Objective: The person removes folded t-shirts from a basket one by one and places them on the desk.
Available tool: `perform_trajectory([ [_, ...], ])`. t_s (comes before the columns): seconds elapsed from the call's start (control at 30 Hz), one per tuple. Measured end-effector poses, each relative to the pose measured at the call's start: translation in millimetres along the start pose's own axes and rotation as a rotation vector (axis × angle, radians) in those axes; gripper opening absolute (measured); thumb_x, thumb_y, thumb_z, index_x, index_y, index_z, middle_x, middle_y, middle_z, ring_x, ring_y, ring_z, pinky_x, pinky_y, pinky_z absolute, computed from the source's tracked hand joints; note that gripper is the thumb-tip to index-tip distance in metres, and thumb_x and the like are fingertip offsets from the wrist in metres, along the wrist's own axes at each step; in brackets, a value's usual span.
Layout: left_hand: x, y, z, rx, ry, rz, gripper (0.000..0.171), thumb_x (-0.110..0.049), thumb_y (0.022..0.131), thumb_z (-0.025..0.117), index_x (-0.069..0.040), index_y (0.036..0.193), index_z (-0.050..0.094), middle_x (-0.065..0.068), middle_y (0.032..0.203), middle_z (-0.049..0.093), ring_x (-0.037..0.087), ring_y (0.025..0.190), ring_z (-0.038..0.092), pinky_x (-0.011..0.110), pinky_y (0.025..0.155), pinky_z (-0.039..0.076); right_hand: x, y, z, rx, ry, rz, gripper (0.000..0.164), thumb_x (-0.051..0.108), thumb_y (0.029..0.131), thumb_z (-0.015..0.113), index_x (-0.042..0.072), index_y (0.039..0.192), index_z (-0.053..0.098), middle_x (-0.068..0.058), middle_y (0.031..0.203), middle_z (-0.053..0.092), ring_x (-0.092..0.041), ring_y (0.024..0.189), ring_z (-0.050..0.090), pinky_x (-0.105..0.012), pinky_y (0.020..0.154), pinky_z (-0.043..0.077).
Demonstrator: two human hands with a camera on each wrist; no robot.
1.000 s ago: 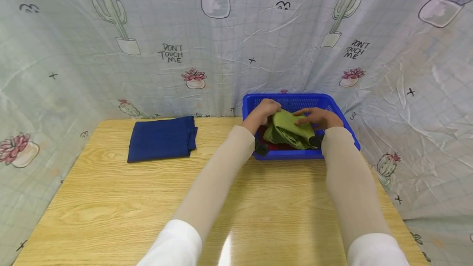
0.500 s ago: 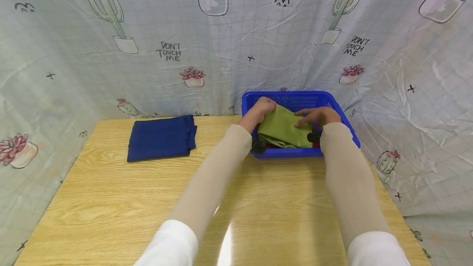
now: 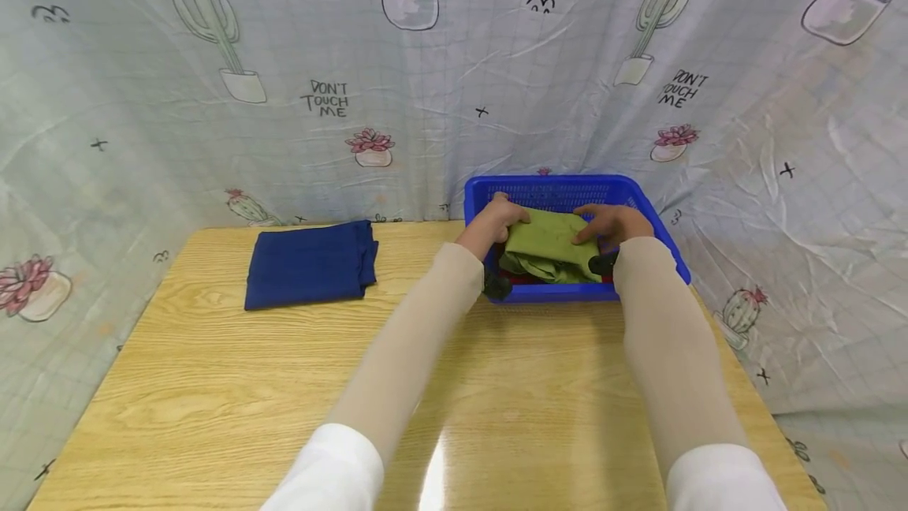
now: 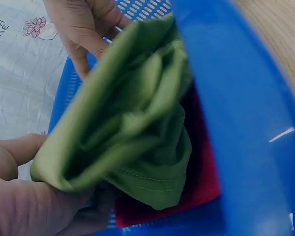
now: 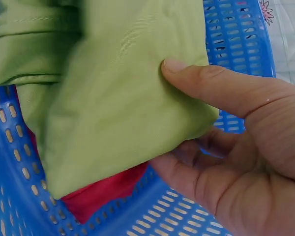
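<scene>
A folded green cloth (image 3: 549,235) with a stitched hem lies inside a blue plastic basket (image 3: 553,292). My left hand (image 3: 494,223) grips its left end, thumb and fingers on either side of the fold, as the left wrist view shows. At the other end my right hand (image 5: 255,128) pinches the cloth, the thumb on top and the fingers underneath. The near side of the green cloth hangs in loose folds. Beneath it lies a red cloth (image 5: 108,191) on the perforated basket floor, mostly covered.
A folded dark blue cloth (image 3: 308,266) lies on the wooden table (image 3: 248,393) to the left of the basket. Behind the table hangs a pale curtain (image 3: 426,77) printed with cacti. The basket stands close to it at the back right.
The green cloth's left end first shifted left and spread flatter, then came back right with its near folds sagging. My left hand moved with it; the right hand stayed nearly in place.
</scene>
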State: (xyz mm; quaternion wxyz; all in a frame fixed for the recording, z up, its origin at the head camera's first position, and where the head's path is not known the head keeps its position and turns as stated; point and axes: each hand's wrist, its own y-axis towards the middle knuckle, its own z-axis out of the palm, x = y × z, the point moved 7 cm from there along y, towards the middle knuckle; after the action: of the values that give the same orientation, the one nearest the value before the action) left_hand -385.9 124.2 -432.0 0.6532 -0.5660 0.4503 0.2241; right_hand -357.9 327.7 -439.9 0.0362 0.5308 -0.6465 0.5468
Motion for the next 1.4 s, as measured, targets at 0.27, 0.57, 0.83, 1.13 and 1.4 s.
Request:
perform_trajectory([
  [0.27, 6.1, -0.6, -0.6, 0.021, 0.167, -0.102, 0.098, -0.016, 0.1, 0.064, -0.018, 0.164, -0.01, -0.001, 0.171, -0.01, 0.018, 0.145, 0.037, 0.031, 0.106, 0.045, -4, -3, -1, -0.015, -0.073, 0.069, 0.075, 0.019, 0.103, 0.061, -0.017, 0.153, 0.019, -0.036, 0.154, 0.027, -0.038, 0.132, 0.046, -0.044, 0.109, 0.044],
  [0.57, 10.1, 0.8, 2.4, 0.032, 0.126, -0.117, 0.101, -0.009, 0.101, 0.061, -0.025, 0.162, -0.018, -0.003, 0.17, -0.015, 0.021, 0.153, 0.021, 0.036, 0.116, 0.035, 5, -2, 6, 0.004, 0.07, 0.05, 0.091, 0.014, 0.104, 0.058, -0.01, 0.157, -0.012, -0.03, 0.165, -0.003, -0.044, 0.149, 0.023, -0.05, 0.118, 0.031],
  [0.83, 8.2, -4.0, 2.0, 0.035, 0.285, -0.132, 0.097, -0.005, 0.102, 0.057, -0.024, 0.163, -0.016, -0.003, 0.17, -0.013, 0.021, 0.155, 0.017, 0.04, 0.112, 0.042, 1, 7, 8, 0.048, 0.165, 0.032, 0.095, 0.01, 0.106, 0.052, 0.003, 0.154, -0.03, -0.026, 0.164, -0.021, -0.043, 0.153, 0.002, -0.055, 0.121, 0.02],
  [1.13, 5.8, -0.9, -2.4, 0.035, 0.198, -0.081, 0.091, 0.001, 0.1, 0.059, -0.029, 0.165, 0.003, 0.004, 0.171, 0.006, 0.025, 0.149, 0.032, 0.044, 0.105, 0.048, 8, 1, 2, -0.034, 0.062, -0.055, 0.095, 0.015, 0.106, 0.055, 0.0, 0.157, -0.024, -0.034, 0.163, -0.003, -0.051, 0.149, 0.014, -0.065, 0.116, 0.024],
  [1.4, 7.2, 6.2, -3.1, -0.026, 0.249, 0.002, 0.085, 0.002, 0.098, 0.062, -0.029, 0.163, 0.016, 0.007, 0.168, 0.019, 0.021, 0.13, 0.045, 0.029, 0.065, 0.04, 18, 1, -4, -0.149, 0.04, -0.25, 0.098, 0.003, 0.1, 0.064, 0.022, 0.164, -0.007, -0.025, 0.165, -0.016, -0.052, 0.15, 0.007, -0.073, 0.111, 0.023],
])
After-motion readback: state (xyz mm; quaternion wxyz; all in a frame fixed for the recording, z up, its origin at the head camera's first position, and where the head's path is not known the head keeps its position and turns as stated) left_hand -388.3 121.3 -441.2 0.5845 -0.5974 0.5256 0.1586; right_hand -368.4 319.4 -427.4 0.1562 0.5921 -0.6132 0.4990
